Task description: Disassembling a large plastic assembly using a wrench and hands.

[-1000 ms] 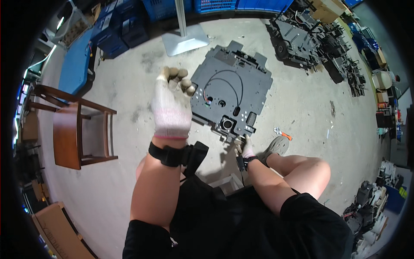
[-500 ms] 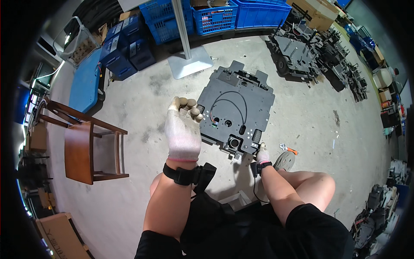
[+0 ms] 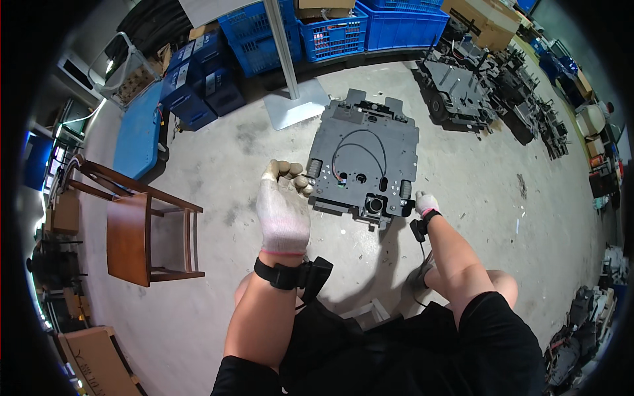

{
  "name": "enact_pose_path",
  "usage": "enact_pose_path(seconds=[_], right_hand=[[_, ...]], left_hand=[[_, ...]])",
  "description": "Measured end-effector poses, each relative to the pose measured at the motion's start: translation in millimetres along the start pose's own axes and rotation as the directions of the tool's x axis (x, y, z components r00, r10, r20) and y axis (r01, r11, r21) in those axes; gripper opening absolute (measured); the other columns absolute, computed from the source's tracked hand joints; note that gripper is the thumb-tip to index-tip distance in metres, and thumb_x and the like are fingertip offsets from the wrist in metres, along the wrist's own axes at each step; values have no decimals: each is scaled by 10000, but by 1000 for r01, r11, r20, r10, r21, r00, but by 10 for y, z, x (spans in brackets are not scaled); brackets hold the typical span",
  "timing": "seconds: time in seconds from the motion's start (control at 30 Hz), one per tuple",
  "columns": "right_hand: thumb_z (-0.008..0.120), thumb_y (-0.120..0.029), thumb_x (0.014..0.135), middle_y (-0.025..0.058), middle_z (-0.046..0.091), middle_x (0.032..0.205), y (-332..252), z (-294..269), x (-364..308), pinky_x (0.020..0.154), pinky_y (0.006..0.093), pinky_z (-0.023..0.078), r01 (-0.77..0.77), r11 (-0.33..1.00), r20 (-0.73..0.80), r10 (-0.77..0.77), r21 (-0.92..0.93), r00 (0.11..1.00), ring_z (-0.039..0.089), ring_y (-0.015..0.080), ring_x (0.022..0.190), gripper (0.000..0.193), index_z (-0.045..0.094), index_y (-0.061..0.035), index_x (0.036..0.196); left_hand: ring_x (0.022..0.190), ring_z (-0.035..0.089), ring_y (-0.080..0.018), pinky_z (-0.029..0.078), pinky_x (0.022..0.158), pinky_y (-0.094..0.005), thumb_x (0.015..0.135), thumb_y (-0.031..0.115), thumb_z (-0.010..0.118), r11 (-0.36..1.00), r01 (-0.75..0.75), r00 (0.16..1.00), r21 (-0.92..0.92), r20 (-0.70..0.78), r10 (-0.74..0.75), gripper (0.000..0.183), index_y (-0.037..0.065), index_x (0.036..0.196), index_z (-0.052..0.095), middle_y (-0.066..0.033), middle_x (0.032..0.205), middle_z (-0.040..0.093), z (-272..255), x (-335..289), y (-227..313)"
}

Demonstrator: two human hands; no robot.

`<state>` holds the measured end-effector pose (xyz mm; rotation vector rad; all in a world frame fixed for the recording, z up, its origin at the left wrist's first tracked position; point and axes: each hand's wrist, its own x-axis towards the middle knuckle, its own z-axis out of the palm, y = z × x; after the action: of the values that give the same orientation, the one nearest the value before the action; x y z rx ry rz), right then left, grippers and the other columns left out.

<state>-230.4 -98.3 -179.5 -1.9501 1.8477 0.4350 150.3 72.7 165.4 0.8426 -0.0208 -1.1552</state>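
chassis (image 3: 364,160) is over the floor (image 3: 475,218), short of its far edge by the blue crates (image 3: 405,33), left hand (image 3: 284,212) at the chassis's near-left corner with fingers curled together, right hand (image 3: 426,202) at the near-right, clamping by either not discernible; even support should limit tilt.

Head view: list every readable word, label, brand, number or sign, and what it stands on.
None can be read.
Lower-left cardboard box: dark print, too small and skewed.
Upper-right cardboard box: dark marks, too small.
Dark blue cases: pale labels, too blurred.
Gray chassis plate: no legible text.
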Motion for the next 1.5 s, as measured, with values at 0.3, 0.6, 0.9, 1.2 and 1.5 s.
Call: enact_pose_path(seconds=[0.3,0.6,0.9,1.2,1.5], right_hand=[[495,-371,976,135,647,1246,-588,-396,-334,946,470,502,60,998,-50,-58,34,997,629,348,1119,351,626,-155,1220],[465,-434,982,148,636,1284,-571,-252,-76,985,464,484,82,997,78,-81,-3,994,605,350,1177,435,620,-145,1268],[481,-364,982,153,627,1267,-541,92,-471,990,441,476,159,987,76,-160,28,984,586,354,1179,395,597,-125,1273],[455,-329,987,100,293,1582,-893,561,-1336,1076,420,443,126,976,16,-131,180,991,442,293,1371,587,316,-156,1530],[452,-352,985,136,272,1599,-693,773,-1565,1148,411,360,174,962,28,-184,210,982,362,305,1432,627,281,-131,1546]], left_hand=[[742,486,-152,401,693,-299,1010,307,548,1000,0,999,-6,34,1,192,135,925,548,-24,876,571,-49,48,-1],[735,455,-143,387,692,-307,1010,310,513,994,-91,996,52,-17,92,201,123,939,532,-23,875,544,-11,52,23],[745,484,-127,392,690,-301,989,342,549,994,-77,997,78,35,75,199,149,943,560,4,912,575,-44,136,-77],[745,466,-124,380,679,-294,992,329,545,994,-92,996,60,23,91,201,139,925,546,-9,915,565,-134,28,-48],[745,456,-128,376,693,-301,996,327,535,995,-33,997,90,77,26,200,137,932,537,-5,909,552,76,-34,-306]])
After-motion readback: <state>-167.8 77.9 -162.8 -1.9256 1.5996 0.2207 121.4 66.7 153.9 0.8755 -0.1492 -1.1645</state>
